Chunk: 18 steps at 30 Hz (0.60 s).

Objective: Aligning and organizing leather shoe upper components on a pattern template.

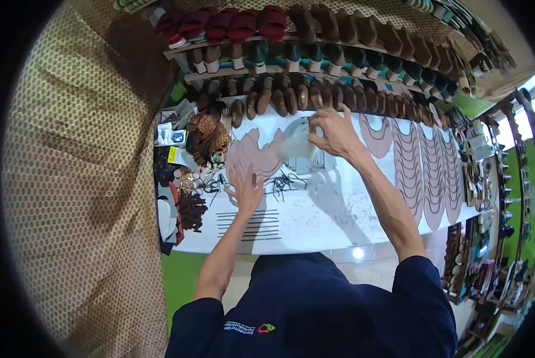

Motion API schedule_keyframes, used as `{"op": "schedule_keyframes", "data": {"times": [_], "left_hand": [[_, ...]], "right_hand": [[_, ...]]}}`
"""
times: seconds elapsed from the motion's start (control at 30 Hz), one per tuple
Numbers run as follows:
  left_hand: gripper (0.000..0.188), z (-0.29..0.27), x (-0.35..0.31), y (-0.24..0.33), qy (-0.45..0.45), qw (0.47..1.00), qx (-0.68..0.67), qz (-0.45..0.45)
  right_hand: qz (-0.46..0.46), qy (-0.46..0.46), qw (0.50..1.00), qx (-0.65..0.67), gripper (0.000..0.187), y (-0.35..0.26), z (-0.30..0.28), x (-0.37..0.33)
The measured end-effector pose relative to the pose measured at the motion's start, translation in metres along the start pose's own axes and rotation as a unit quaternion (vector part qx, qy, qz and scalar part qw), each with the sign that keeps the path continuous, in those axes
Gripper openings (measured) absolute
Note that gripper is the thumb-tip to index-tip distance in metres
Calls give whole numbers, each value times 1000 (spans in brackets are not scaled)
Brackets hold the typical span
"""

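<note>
My left hand (pixel 246 188) lies with its fingers spread at the lower edge of a pile of pinkish shoe-upper pieces (pixel 252 155). To its right my right hand (pixel 334 132) is raised over the white table, thumb and fingertips curled together in a pinch. Just left of those fingertips is a pale, smeared shape (pixel 297 147); motion blur hides what it is and whether the fingers grip it. Behind it sits a greyish round-edged thing (pixel 297 126), partly covered. Thin dark cords (pixel 286 184) lie tangled between my hands.
Dark strips (pixel 248 225) lie in parallel rows near the front edge. Overlapping pink curved pieces (pixel 407 167) form columns at right. Brown straps (pixel 210 134) and dark scraps (pixel 193 210) are heaped at left. Shoe lasts (pixel 291 100) line the table's back, below shelves of more footwear.
</note>
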<state>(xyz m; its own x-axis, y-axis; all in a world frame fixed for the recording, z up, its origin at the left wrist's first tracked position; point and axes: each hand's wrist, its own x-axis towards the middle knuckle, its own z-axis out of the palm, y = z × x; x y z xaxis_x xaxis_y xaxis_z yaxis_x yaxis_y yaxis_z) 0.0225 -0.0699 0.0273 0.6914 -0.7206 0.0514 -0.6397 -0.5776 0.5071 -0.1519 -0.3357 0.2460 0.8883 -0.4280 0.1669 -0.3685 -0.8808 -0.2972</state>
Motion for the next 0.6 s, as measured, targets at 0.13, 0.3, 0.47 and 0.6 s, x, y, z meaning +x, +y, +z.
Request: {"op": "schedule_keyframes", "data": {"times": [0.13,0.3,0.47,0.6], "left_hand": [[69,-6,-29,0,-15,999,6,-48],[70,-16,-78,-22,-8,997,17,-76],[74,-21,-132,-38,4,993,32,-116],[76,-26,-163,-45,9,988,45,-146]], "right_hand": [[39,-71,997,-13,23,16,8,-64],[41,-37,998,-40,15,21,38,-136],[38,-9,996,-77,4,-1,109,-239],[62,-49,996,-51,3,-20,166,-306]]}}
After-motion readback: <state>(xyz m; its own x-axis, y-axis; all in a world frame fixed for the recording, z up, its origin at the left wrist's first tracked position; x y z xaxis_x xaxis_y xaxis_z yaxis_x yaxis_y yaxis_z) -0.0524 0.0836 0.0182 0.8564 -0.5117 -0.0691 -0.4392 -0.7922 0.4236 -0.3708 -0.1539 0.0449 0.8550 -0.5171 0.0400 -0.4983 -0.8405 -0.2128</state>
